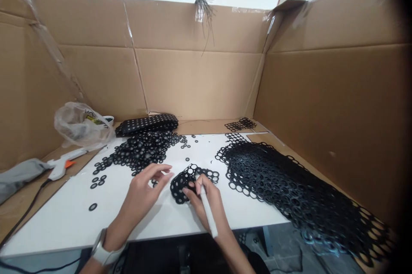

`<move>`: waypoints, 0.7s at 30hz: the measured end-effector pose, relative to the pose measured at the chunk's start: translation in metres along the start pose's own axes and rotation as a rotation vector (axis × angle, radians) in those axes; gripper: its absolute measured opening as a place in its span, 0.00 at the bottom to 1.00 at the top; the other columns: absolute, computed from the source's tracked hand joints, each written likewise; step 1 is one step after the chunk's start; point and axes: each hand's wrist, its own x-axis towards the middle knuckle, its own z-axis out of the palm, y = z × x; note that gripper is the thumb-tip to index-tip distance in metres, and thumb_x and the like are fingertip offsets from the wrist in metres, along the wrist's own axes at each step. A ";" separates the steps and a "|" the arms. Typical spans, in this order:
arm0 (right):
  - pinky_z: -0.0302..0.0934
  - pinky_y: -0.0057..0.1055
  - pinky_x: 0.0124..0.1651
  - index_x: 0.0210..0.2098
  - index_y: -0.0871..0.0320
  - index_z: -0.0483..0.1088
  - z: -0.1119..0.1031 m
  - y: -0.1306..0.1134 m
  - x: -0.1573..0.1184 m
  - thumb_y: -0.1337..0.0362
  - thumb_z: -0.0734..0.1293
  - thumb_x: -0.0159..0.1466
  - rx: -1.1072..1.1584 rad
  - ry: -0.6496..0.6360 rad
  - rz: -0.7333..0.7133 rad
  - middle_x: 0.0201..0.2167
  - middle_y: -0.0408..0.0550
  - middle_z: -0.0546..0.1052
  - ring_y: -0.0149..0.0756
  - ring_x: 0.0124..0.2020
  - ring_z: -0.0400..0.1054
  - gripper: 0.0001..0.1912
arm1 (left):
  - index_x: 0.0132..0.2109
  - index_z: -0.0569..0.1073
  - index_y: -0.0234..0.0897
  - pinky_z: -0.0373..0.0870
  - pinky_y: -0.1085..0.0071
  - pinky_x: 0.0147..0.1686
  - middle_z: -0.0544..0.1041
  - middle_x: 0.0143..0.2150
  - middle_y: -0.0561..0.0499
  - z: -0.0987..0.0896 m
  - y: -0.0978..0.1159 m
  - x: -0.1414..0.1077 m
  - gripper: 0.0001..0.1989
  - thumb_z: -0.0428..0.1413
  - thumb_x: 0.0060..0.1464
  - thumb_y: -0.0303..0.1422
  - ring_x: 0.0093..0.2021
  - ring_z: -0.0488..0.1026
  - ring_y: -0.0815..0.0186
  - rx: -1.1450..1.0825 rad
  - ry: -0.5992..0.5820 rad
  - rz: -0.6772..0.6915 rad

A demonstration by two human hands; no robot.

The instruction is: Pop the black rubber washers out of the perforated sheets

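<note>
A small bundle of black ring mesh [180,186] rests on the white board near its front edge, at the centre of the head view. My right hand [207,201] grips its right side with thumb and fingers, and a white pen-like stick [208,213] lies along the same hand. Just left of the bundle is my left hand [144,188], its thumb and fingers apart and curved, with no object visible between them. Behind my left hand spreads a pile of small black rings [141,149].
A long heap of black ring mesh [277,171] covers the right side. At the left are a white glue gun [61,166] with a cable and a clear plastic bag [82,124]. Cardboard walls [199,81] enclose the white board [54,222]. A dotted black bundle [146,124] sits behind the pile.
</note>
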 end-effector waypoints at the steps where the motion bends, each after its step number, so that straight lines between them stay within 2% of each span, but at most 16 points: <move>1: 0.58 0.28 0.36 0.32 0.51 0.53 -0.001 -0.002 -0.001 0.58 0.70 0.69 0.033 -0.015 0.010 0.29 0.39 0.66 0.34 0.31 0.62 0.20 | 0.55 0.81 0.44 0.79 0.67 0.46 0.84 0.52 0.48 0.005 0.005 -0.007 0.15 0.62 0.68 0.46 0.43 0.83 0.61 -0.015 -0.014 0.052; 4: 0.56 0.28 0.35 0.32 0.51 0.53 -0.002 -0.010 -0.005 0.58 0.72 0.68 0.079 -0.053 0.022 0.29 0.38 0.66 0.33 0.30 0.60 0.21 | 0.49 0.83 0.43 0.78 0.68 0.45 0.85 0.49 0.48 0.018 0.017 -0.020 0.10 0.59 0.71 0.41 0.45 0.82 0.61 -0.033 -0.031 0.110; 7: 0.55 0.28 0.36 0.32 0.52 0.54 -0.002 -0.017 -0.008 0.59 0.72 0.67 0.049 -0.070 0.015 0.30 0.39 0.66 0.33 0.31 0.58 0.21 | 0.39 0.81 0.41 0.75 0.71 0.38 0.84 0.39 0.50 0.022 0.019 -0.017 0.15 0.53 0.74 0.39 0.40 0.81 0.63 -0.014 0.030 0.060; 9: 0.54 0.28 0.36 0.31 0.52 0.54 -0.001 -0.019 -0.008 0.60 0.72 0.66 0.035 -0.077 0.014 0.29 0.38 0.64 0.33 0.31 0.57 0.20 | 0.37 0.80 0.41 0.73 0.71 0.36 0.83 0.35 0.51 0.020 0.013 -0.008 0.16 0.54 0.72 0.40 0.35 0.80 0.63 0.019 0.077 0.000; 13: 0.54 0.28 0.35 0.31 0.52 0.55 0.000 -0.015 -0.006 0.61 0.72 0.65 0.038 -0.078 0.029 0.29 0.38 0.64 0.33 0.31 0.57 0.20 | 0.40 0.80 0.40 0.73 0.69 0.33 0.84 0.33 0.51 0.007 -0.011 0.019 0.15 0.53 0.71 0.41 0.30 0.80 0.63 0.065 0.163 -0.114; 16: 0.54 0.28 0.35 0.31 0.52 0.54 -0.002 -0.010 -0.004 0.60 0.72 0.65 0.047 -0.059 0.056 0.29 0.38 0.64 0.33 0.31 0.58 0.20 | 0.40 0.82 0.40 0.71 0.69 0.31 0.82 0.29 0.52 -0.002 -0.022 0.028 0.14 0.56 0.68 0.42 0.29 0.80 0.61 0.074 0.162 -0.144; 18: 0.56 0.28 0.36 0.31 0.52 0.55 -0.004 -0.009 -0.003 0.60 0.73 0.65 0.064 -0.039 0.071 0.29 0.39 0.66 0.34 0.32 0.61 0.21 | 0.41 0.83 0.41 0.74 0.69 0.34 0.85 0.34 0.51 -0.002 -0.018 0.023 0.15 0.57 0.68 0.44 0.33 0.81 0.61 0.054 0.118 -0.124; 21: 0.59 0.29 0.37 0.32 0.52 0.55 -0.005 -0.011 -0.002 0.59 0.75 0.64 0.104 -0.021 0.075 0.30 0.40 0.68 0.36 0.34 0.64 0.22 | 0.48 0.83 0.43 0.77 0.69 0.45 0.86 0.49 0.49 0.010 0.002 0.003 0.14 0.59 0.69 0.46 0.43 0.83 0.61 -0.023 0.037 -0.032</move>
